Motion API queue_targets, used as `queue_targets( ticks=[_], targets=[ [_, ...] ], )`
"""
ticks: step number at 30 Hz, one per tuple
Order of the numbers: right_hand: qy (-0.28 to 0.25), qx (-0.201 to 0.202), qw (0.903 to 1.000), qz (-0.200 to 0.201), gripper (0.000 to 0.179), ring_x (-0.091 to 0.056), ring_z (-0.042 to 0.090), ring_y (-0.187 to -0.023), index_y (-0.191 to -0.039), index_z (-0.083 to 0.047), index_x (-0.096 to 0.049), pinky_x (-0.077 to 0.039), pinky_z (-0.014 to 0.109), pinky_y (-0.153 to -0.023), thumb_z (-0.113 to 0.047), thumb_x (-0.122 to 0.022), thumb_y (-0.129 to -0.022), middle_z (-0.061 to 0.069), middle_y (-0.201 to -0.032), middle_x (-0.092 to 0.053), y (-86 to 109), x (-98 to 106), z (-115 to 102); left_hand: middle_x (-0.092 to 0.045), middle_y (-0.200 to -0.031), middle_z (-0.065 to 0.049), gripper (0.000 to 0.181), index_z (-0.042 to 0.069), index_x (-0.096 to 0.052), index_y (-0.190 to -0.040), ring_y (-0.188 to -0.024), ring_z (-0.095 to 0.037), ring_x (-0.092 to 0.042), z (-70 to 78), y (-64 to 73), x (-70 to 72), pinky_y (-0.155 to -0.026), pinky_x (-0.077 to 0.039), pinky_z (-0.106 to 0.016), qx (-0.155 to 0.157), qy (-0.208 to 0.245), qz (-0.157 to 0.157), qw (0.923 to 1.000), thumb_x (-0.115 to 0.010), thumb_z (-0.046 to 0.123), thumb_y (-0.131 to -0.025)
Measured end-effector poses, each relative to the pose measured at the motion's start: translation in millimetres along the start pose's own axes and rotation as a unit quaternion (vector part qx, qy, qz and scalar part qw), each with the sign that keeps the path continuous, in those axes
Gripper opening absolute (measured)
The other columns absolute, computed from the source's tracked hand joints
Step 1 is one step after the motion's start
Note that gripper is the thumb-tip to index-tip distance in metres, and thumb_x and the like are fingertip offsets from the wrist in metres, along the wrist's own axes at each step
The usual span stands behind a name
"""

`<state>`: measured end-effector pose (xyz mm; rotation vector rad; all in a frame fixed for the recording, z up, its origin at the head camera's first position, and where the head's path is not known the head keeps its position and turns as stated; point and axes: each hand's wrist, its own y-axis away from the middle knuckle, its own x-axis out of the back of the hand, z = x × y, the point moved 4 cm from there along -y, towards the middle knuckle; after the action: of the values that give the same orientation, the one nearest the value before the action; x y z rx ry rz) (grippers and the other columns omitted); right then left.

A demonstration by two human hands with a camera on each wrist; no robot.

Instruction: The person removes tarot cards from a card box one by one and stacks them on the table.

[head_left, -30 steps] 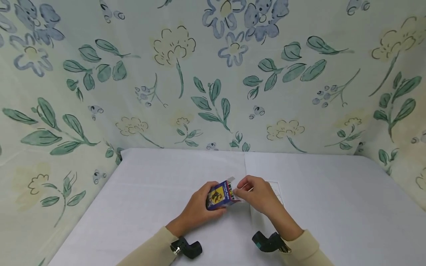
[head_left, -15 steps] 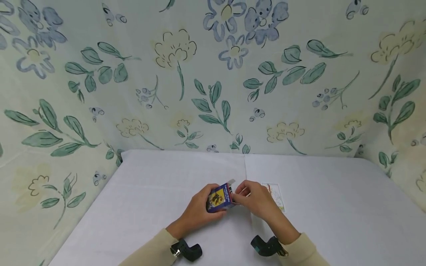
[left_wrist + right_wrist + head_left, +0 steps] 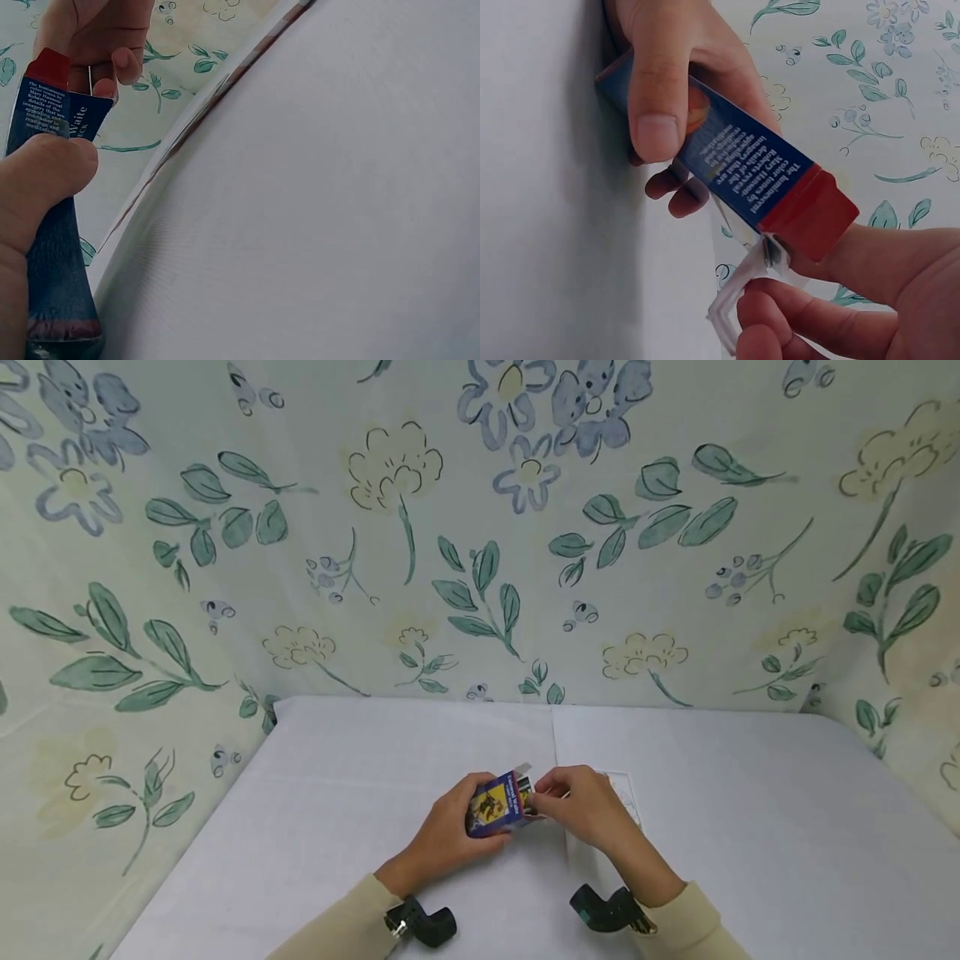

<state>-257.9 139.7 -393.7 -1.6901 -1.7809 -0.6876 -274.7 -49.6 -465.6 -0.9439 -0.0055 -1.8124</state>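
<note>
So the left hand (image 3: pixel 448 837) has a small blue box (image 3: pixel 491 806), and its grip is snug around it: the thumb (image 3: pixel 56 169) lies flat across the narrow printed side, fingers wrapped round the opposite edge. The box sits tilted up off the counter (image 3: pixel 360 760), roughly between the two hands, with its opened end facing the right hand (image 3: pixel 581 806). The front has a yellow picture panel and white lettering, and a red flap (image 3: pixel 817 214) sticks out at the open end. From the right wrist you can read some of the side text, stuff about color tones and imagery.

Right at that open end, the right hand's fingers are bent in close, thumb and index near the mouth of the box. Honestly can't tell if that grip is pinching anything; the head view is too small and the wrist view hides the tips. A crumpled whitish strip (image 3: pixel 731 296) dangles from the box just beside those fingers.

On the counter there's a flat sheet (image 3: pixel 626 797) with line art, partly hidden behind the right hand. Beige sleeves (image 3: pixel 337 914) on both arms, a black camera (image 3: pixel 423 924) on each wrist, and a floral cloth (image 3: pixel 480 677) hanging behind everything.
</note>
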Motion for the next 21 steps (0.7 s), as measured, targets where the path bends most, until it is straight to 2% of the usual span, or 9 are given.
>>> queue_targets(
  ticks=[6, 13, 21],
  targets=[
    [-0.010, 0.008, 0.9999, 0.000, 0.012, -0.055, 0.015, -0.071, -0.089, -0.009, -0.074, -0.048, 0.029, -0.061, -0.020, -0.071, -0.086, -0.002, -0.076, -0.066, -0.2, 4, -1, -0.054, -0.122, 0.006, 0.071, 0.021, -0.041, -0.136, -0.101, -0.007, -0.053, 0.9, -1.0, 1.0, -0.085, -0.048, -0.027, -0.008, 0.002, 0.003, 1.0000, -0.078, 0.042, -0.079],
    [-0.027, -0.012, 0.9996, -0.002, 0.012, -0.056, 0.015, -0.067, -0.090, -0.008, -0.074, -0.050, 0.029, -0.059, -0.019, -0.071, -0.086, -0.001, -0.076, -0.066, 0.5, 8, 3, -0.054, -0.121, 0.004, 0.071, 0.021, -0.040, -0.136, -0.101, -0.008, -0.054, -0.9, 0.5, -1.3, -0.085, -0.048, -0.027, -0.014, -0.001, -0.003, 0.9999, -0.077, 0.042, -0.080],
    [-0.045, -0.038, 0.9982, -0.006, 0.019, -0.058, 0.018, -0.060, -0.098, -0.003, -0.073, -0.052, 0.028, -0.054, -0.018, -0.071, -0.086, 0.004, -0.074, -0.067, 0.4, 15, 3, -0.054, -0.121, 0.005, 0.071, 0.021, -0.040, -0.136, -0.100, -0.008, -0.054, 0.3, 0.2, -0.7, -0.084, -0.048, -0.027, -0.016, -0.003, 0.002, 0.9999, -0.079, 0.039, -0.079]
  ],
)
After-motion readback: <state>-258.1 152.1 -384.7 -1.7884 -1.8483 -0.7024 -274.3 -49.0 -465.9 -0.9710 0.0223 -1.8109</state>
